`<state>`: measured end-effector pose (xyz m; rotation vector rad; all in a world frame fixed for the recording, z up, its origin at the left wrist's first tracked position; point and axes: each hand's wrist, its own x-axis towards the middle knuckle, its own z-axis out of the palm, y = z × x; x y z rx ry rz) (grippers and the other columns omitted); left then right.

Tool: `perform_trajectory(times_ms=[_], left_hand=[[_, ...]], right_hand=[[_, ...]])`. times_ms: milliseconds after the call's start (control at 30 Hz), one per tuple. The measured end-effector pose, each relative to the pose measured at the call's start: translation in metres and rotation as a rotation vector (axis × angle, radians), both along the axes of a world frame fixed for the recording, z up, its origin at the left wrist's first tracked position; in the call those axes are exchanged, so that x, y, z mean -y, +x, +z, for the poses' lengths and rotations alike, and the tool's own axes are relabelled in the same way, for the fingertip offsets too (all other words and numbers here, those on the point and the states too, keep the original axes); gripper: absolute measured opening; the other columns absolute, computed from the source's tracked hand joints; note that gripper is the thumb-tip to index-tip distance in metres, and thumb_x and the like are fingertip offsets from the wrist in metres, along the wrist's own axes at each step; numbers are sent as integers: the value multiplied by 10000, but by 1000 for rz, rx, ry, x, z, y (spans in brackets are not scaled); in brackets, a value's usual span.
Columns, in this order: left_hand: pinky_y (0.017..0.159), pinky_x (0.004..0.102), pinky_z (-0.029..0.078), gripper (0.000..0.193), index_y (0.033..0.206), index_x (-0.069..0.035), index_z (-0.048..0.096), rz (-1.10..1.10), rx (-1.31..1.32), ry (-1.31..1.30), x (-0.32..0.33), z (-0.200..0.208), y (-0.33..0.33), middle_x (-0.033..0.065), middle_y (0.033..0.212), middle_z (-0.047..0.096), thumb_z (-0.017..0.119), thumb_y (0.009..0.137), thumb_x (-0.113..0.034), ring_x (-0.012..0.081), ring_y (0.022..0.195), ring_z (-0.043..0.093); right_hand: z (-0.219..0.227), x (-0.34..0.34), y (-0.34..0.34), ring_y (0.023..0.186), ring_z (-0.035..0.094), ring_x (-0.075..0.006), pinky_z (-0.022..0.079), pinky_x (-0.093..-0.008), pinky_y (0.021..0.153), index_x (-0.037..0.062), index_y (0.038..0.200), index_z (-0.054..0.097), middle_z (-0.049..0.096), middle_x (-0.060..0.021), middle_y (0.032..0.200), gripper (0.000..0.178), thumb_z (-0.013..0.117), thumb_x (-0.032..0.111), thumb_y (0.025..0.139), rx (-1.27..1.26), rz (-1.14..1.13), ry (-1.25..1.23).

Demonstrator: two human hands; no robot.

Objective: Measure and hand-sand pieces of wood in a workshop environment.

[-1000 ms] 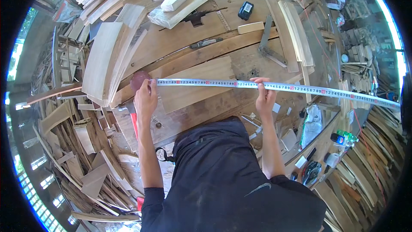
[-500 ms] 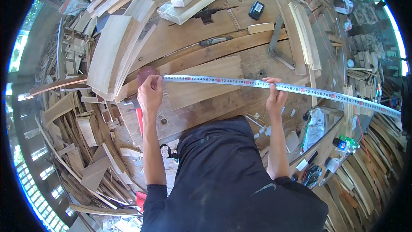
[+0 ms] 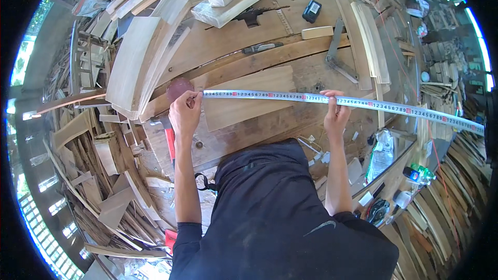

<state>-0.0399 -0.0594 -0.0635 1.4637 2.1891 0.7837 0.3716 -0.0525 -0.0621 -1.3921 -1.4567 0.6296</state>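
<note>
A white tape measure blade (image 3: 249, 94) stretches across in front of me, above a flat pale board (image 3: 244, 114) on the workbench. Its left end is pinched between the thumb and fingers of my left hand (image 3: 185, 114). Farther along the blade, my right hand (image 3: 336, 114) grips it with the fingers bent around its edge. From there the blade runs off toward the right rim, and its case does not show. Just beyond my left hand lies a round reddish-brown object (image 3: 179, 86). A red-handled tool (image 3: 169, 144) rests beside my left wrist, partly hidden.
Curved wooden pieces (image 3: 134, 62) stand at the left; thick planks (image 3: 232, 5) are stacked at the back. A utility knife (image 3: 262, 47), a small wood block (image 3: 317, 32), a black device (image 3: 312, 11) and a hinged angle tool (image 3: 334, 52) lie farther away. Plastic bag (image 3: 381, 153) at right.
My left hand and the blade's end have shifted slightly to the right. My right hand has moved a little right too, still holding the blade.
</note>
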Motion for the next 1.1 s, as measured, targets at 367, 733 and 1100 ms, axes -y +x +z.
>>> perform_trajectory(times_ms=[367, 733, 1100], left_hand=[[598, 397, 477, 206, 938, -97, 784, -5, -20, -4, 3, 1, 1, 76, 643, 627, 782, 936, -303, 238, 577, 608], [549, 308, 401, 233, 943, -31, 791, -34, 60, -127, 44, 22, -3, 49, 599, 581, 798, 941, -264, 100, 542, 513], [538, 339, 421, 258, 935, -51, 808, -25, 163, -250, 89, 18, 3, 62, 608, 637, 811, 919, -308, 139, 530, 583]], right_hand=[[-5, 1, 1, 955, 724, -235, 550, -362, 904, 7, 1025, 657, 759, -127, 1026, 152, 513, 50, 1052, 20, -10, 20], [11, 3, 1, 986, 714, -222, 540, -357, 944, -2, 1032, 654, 759, -139, 1036, 162, 509, 65, 1062, -3, -5, 4], [24, -38, -13, 941, 705, -187, 540, -334, 880, 17, 1081, 700, 754, -90, 1025, 158, 551, 67, 1065, 23, 54, 90]])
